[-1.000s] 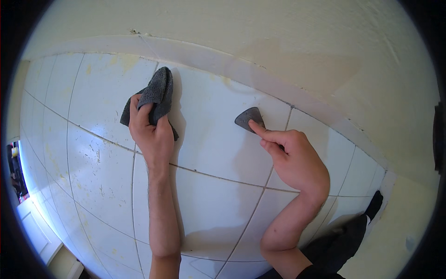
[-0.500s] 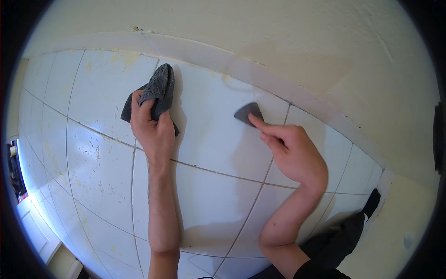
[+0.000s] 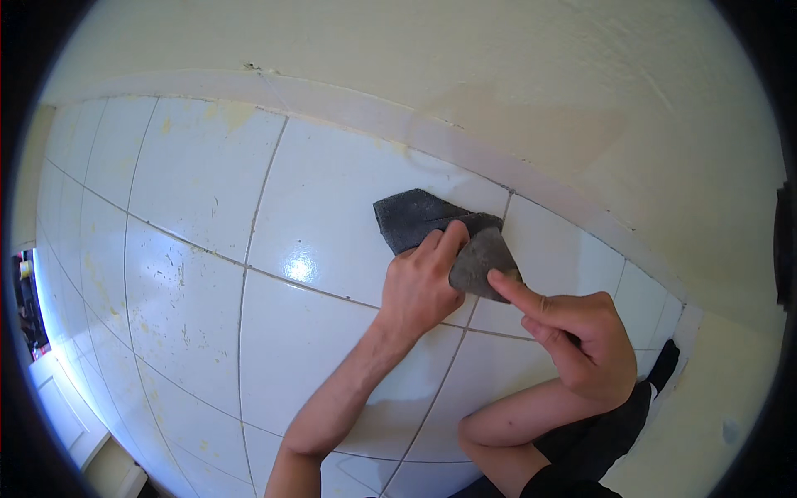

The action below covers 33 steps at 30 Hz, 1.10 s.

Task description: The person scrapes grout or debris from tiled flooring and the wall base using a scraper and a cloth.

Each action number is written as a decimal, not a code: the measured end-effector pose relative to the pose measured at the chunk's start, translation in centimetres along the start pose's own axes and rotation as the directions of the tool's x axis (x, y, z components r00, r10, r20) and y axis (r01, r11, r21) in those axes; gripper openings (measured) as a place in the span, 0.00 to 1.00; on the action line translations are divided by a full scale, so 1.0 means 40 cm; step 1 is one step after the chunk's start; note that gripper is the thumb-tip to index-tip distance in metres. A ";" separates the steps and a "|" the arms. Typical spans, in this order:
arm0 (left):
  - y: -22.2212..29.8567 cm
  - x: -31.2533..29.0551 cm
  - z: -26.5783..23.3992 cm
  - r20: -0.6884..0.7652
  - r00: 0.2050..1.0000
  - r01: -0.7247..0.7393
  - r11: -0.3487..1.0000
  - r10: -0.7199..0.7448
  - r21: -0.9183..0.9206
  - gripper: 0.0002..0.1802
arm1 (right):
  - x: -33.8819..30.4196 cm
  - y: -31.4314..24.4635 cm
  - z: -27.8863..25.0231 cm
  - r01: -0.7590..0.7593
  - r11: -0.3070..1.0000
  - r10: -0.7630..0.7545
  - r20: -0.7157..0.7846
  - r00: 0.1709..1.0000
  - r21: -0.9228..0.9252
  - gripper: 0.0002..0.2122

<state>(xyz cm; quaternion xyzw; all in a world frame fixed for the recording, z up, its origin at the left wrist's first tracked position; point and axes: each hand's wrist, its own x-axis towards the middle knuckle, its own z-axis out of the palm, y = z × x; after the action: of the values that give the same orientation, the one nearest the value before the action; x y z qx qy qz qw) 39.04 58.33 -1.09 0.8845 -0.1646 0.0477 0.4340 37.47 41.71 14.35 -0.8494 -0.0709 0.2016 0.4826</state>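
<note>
Far out to the left of both hands, at the rim of the view, a white door (image 3: pixel 62 407) shows low down with a dark strip of clutter above it. From there the tiled wall (image 3: pixel 191 274) spreads rightward, its glossy white tiles flecked with yellowish stains and small dark specks, and a bright glare sits on one tile just left of the left hand (image 3: pixel 422 286). That hand comes up from the lower edge on a bare forearm and lies flat against the tiles, fingers stretched out and close together, pressing the dark grey cloth (image 3: pixel 415 217) to the wall; the cloth sticks out above and to the left of its fingertips, just under the pale border strip (image 3: pixel 365 112) that caps the tiling. Touching the cloth, directly right of the left hand's fingertips, is a smaller grey scrubbing pad (image 3: pixel 480 264), lying over a grout line. The right hand (image 3: pixel 577 336) sits just below and to the right of the pad, loosely curled, with its forefinger extended so the tip pins the pad's lower edge to the tile; the other fingers are folded in and grasp nothing. Above both hands the plain cream wall (image 3: pixel 540 75) runs on.
</note>
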 end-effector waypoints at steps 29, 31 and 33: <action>-0.173 0.066 -0.232 -0.368 0.905 0.342 0.877 -0.211 0.338 0.11 | 0.032 -0.040 0.039 -0.054 0.993 0.066 0.115 0.991 -0.107 0.26; -0.190 0.067 -0.245 -0.449 0.853 0.435 0.839 -0.267 0.327 0.12 | 0.046 -0.051 0.039 -0.087 0.987 0.105 0.138 0.985 -0.132 0.26; -0.203 0.066 -0.248 -0.505 0.835 0.419 0.847 -0.218 0.328 0.12 | 0.060 -0.053 0.048 -0.121 0.980 0.146 0.160 0.976 -0.155 0.26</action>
<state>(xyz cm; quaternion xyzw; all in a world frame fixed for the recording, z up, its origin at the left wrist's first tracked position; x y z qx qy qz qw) 44.79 70.06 -0.44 0.9367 0.1079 0.2102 0.2582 39.02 45.10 14.63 -0.8645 -0.0690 0.3001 0.3973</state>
